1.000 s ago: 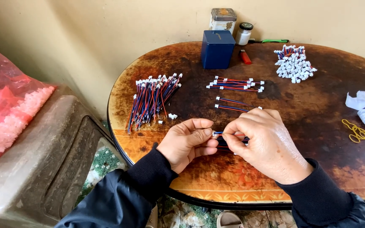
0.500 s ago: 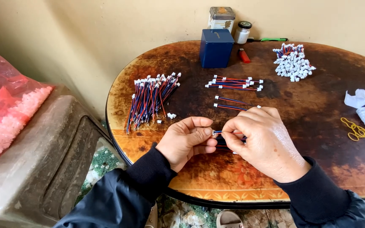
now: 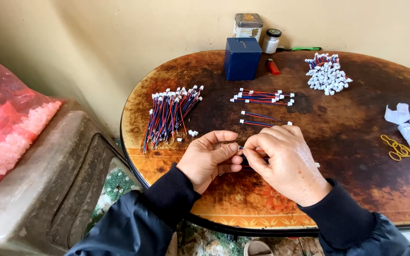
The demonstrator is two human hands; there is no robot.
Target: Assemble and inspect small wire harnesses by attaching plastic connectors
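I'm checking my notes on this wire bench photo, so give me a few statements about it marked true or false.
1. Both hands, the left hand and the right hand, meet over a small wire piece. True.
2. The blue box stands at the near edge of the table. False: it stands at the far edge, near the wall.
3. A big bundle of wires lies left of the hands. True.
4. The yellow rubber bands lie on the left side of the table. False: they lie on the right.
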